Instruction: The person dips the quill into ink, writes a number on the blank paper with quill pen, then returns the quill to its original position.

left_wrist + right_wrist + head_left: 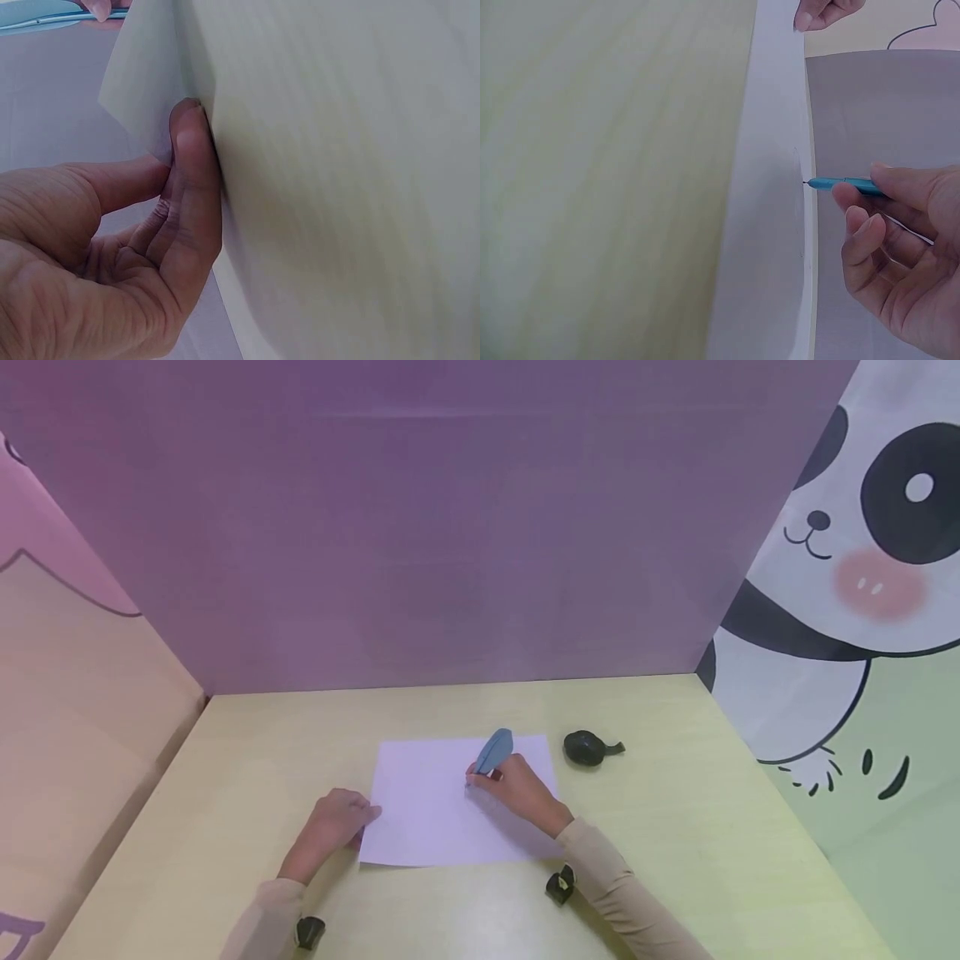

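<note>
A white sheet of paper lies on the table in the head view. At its left edge my left hand pinches the sheet; in the left wrist view the thumb and fingers close on the paper's corner. My right hand is over the right half of the sheet and grips a blue pen with a broad, leaf-shaped top end. In the right wrist view, the dark tip of the pen meets the paper, where a few faint marks show.
A dark, rounded object with a short stem lies just right of the paper on the pale wooden table. Behind the table rises a purple panel. A panda picture covers the right wall.
</note>
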### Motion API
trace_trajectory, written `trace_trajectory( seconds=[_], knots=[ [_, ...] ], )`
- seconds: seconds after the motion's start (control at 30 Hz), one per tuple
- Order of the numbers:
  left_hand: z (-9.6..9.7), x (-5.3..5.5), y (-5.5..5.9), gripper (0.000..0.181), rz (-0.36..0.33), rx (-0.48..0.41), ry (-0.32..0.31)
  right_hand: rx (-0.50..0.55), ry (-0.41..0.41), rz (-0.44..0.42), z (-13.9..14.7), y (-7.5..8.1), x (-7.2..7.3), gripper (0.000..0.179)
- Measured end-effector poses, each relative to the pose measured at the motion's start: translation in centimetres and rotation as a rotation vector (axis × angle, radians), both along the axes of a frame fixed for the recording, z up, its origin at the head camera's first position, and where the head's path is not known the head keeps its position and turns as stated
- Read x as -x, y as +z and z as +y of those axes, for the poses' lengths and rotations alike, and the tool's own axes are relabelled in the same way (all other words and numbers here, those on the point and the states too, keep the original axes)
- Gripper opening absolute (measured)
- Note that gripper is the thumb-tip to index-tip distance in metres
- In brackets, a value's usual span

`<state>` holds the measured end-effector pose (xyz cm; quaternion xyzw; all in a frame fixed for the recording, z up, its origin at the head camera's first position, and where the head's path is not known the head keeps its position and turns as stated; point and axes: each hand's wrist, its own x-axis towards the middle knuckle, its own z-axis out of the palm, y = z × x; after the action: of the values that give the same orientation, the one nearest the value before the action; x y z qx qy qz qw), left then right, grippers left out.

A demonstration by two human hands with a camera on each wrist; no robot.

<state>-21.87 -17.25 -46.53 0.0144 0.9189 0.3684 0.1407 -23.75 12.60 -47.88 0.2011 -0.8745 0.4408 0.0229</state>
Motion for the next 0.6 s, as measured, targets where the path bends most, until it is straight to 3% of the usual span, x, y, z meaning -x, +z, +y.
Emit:
trace_trajectory(
  seconds=[0.23,0.6],
  knots=[
    [-0.03,0.01,-0.04,0.026,0.004,-0.005,0.001,-0.005,0.004,0.015,-0.02,-0.05,0.05,0.011],
    [-0.07,0.01,-0.10,0.027,0.000,-0.002,0.004,-0.003,-0.006,-0.036,-0.09,0.00,-0.19,0.012]
  ],
)
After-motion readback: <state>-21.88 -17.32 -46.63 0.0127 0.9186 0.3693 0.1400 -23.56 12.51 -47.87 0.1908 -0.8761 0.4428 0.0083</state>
